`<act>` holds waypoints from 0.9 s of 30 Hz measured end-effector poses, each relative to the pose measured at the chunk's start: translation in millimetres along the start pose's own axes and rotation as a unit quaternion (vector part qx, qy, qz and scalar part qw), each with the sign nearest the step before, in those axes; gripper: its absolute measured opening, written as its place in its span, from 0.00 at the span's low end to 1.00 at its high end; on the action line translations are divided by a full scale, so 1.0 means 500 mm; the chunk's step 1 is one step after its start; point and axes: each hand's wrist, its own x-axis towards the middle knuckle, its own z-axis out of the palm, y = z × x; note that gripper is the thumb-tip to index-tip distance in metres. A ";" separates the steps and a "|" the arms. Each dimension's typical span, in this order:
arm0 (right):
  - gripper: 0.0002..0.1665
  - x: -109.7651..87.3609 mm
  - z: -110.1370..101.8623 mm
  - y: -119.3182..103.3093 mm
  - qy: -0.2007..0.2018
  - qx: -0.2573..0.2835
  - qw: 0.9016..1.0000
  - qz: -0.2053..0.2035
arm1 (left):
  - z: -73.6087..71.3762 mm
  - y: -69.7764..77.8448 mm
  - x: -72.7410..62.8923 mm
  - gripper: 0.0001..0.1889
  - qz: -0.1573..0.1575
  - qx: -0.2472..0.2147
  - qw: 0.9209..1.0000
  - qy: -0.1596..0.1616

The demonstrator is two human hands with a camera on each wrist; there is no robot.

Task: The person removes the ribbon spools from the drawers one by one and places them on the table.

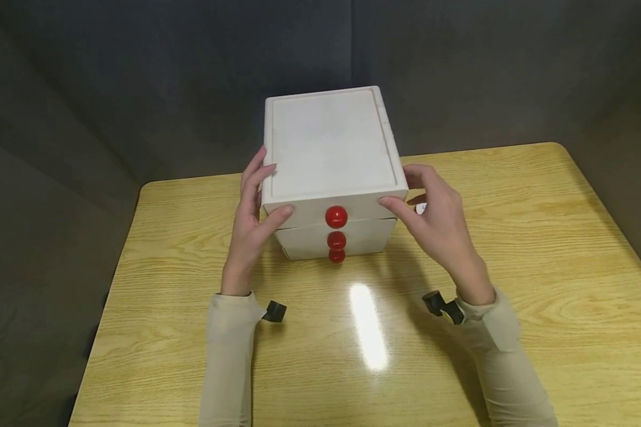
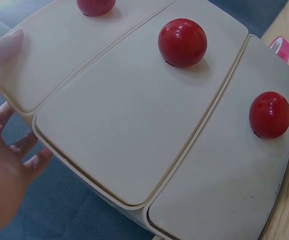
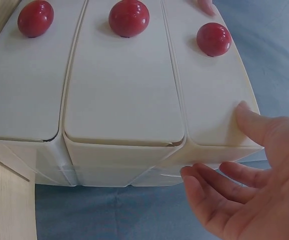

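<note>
A white drawer unit (image 1: 328,145) with three stacked drawers stands on the table, its front facing me. Each drawer front bears a round red knob; the middle knob (image 2: 182,43) shows plainly in the left wrist view. All three drawers look closed. My left hand (image 1: 249,222) holds the unit's left side near the top, thumb on the top drawer's front and fingers along the side and top edge. On the opposite side, my right hand (image 1: 442,222) grips the front corner, its thumb (image 3: 252,122) on the top drawer's front and its fingers bent beside the side wall.
A small pink and white object (image 2: 282,48) lies on the table to the right of the unit, mostly hidden behind my right hand in the head view. The wooden table (image 1: 181,332) has its back edge against dark curtains (image 1: 165,77).
</note>
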 end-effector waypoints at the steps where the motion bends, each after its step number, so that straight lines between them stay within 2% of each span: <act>1: 0.30 0.000 0.001 0.000 0.002 -0.001 1.000 -0.002 | 0.000 0.000 0.000 0.33 -0.001 0.001 1.000 0.000; 7: 0.28 0.000 0.003 0.000 0.014 -0.012 1.000 -0.018 | 0.000 0.001 -0.001 0.31 -0.008 0.010 1.000 0.001; 14: 0.20 0.001 0.005 -0.004 0.032 -0.039 0.998 -0.029 | -0.003 0.001 -0.002 0.41 -0.011 0.027 1.000 0.003; 22: 0.15 -0.005 -0.020 -0.026 -0.028 -0.059 0.998 0.022 | -0.003 0.001 -0.002 0.40 0.005 0.049 0.999 -0.003; 25: 0.13 -0.012 -0.034 -0.039 -0.031 -0.082 0.996 0.016 | -0.003 -0.001 -0.002 0.40 0.011 0.048 0.999 -0.002; 27: 0.13 -0.017 -0.041 -0.048 -0.037 -0.087 0.995 -0.005 | -0.003 -0.001 -0.001 0.40 0.012 0.046 0.999 -0.001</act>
